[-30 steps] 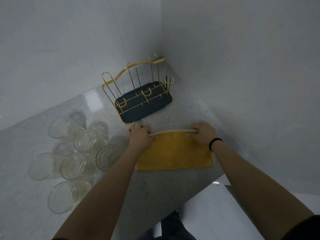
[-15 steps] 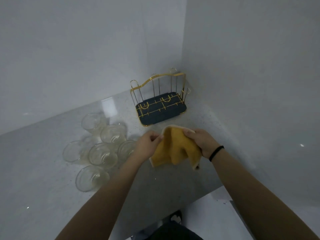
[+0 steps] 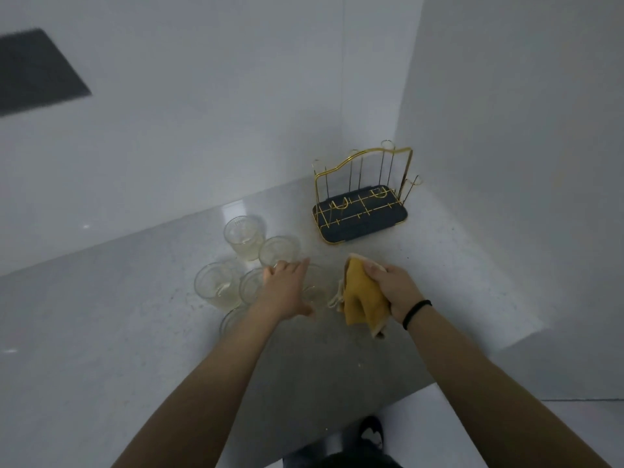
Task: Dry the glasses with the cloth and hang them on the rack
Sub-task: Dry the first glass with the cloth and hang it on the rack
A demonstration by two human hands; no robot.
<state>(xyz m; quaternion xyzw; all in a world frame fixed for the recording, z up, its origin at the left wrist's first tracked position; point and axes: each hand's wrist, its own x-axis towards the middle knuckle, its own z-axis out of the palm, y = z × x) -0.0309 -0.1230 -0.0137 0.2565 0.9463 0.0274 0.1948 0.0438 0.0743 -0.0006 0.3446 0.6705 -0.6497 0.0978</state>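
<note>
On the grey counter, hands over the glasses

Right hand (image 3: 393,288) has the yellow cloth (image 3: 363,298) bunched in curled fingers. Left hand (image 3: 285,287) is spread flat, fingers straight, over the cluster of glasses (image 3: 243,236), holding nothing that I can see. Gold wire rack (image 3: 363,204) sits bare in the corner, behind the cloth.

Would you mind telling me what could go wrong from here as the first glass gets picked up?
1. The glasses stand bunched and seem to touch; as the left hand reaches over the nearest one, it could knock a neighbour.
2. The right hand holds the yellow cloth bunched, so one-handed lifting of a possibly wet glass may slip.
3. The rack has thin wire prongs; a careless hang might tip off.
</note>
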